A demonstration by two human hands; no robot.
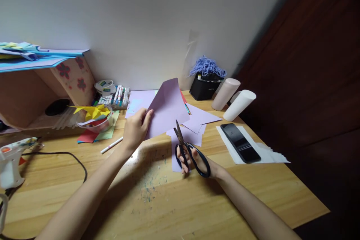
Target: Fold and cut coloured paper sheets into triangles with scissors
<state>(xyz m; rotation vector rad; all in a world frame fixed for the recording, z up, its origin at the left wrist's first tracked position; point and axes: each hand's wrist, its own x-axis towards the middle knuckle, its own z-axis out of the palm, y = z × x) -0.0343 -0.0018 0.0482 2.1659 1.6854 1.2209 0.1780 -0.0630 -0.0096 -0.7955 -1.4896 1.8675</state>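
My left hand (137,128) pinches the left edge of a sheet of purple paper (168,108), thumb on top, holding it raised and slightly bent above the table. In my right hand (194,161) is a pair of scissors (180,140) with black handles, fingers through the loops. Their blades point up and are slightly parted, close to the sheet's lower right edge; whether they touch it I cannot tell. Beneath and behind the scissors lie several purple paper pieces (206,114) on the wooden table (157,202).
A phone (240,142) rests on white tissue (270,153) at right, near two pale cylinders (226,93). Blue yarn (208,66) tops a black case (205,87). Left are markers (119,95), a tub (98,123) of paper scraps, a white pen (111,145), and a glue gun (12,163) with cord.
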